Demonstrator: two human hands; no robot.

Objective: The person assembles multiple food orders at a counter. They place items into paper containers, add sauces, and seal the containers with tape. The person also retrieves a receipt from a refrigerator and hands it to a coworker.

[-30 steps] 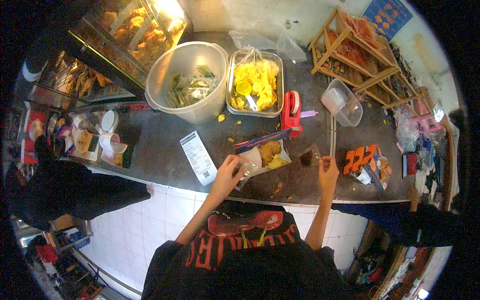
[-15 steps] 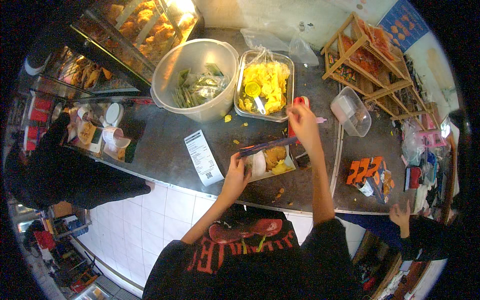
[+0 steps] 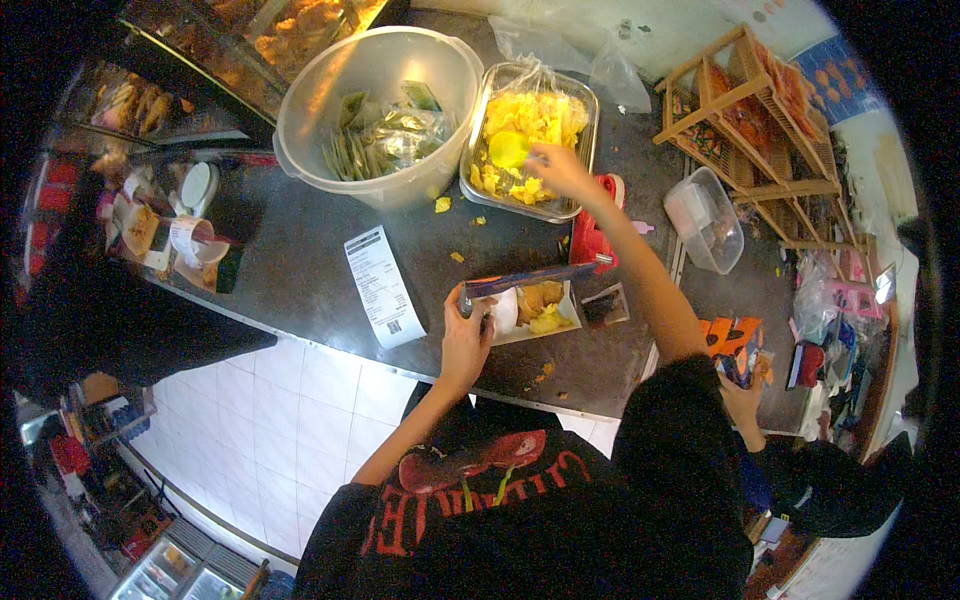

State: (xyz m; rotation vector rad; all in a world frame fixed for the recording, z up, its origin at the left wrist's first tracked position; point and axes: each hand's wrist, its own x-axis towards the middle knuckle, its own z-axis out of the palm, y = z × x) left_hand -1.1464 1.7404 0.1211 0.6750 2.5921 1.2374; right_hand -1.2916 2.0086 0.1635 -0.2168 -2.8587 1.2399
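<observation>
My left hand (image 3: 466, 345) is closed on the left end of an open paper food box (image 3: 540, 334), whose dark lid is raised. Inside the box lie white rice (image 3: 503, 312), a brown fried piece (image 3: 540, 297) and some yellow scrambled egg (image 3: 549, 320). Over the metal tray (image 3: 590, 130) of scrambled egg, my right hand (image 3: 560, 170) is closed at the handle side of a measuring scoop (image 3: 508, 150). The scoop's bowl rests among the egg; my fingers hide its handle.
Left of the tray stands a large translucent tub (image 3: 300, 125) of green packets. A receipt (image 3: 384, 290) lies on the counter. Nearby are a red object (image 3: 594, 238), a small dark sachet (image 3: 603, 305), a clear container (image 3: 705, 222) and a wooden rack (image 3: 745, 120). A co-worker's hand (image 3: 742, 405) touches an orange-patterned box (image 3: 738, 345).
My right hand has moved from the tray's lower right corner to the scoop in the egg. My left hand stays on the box. The co-worker's hand has reached the orange-patterned box.
</observation>
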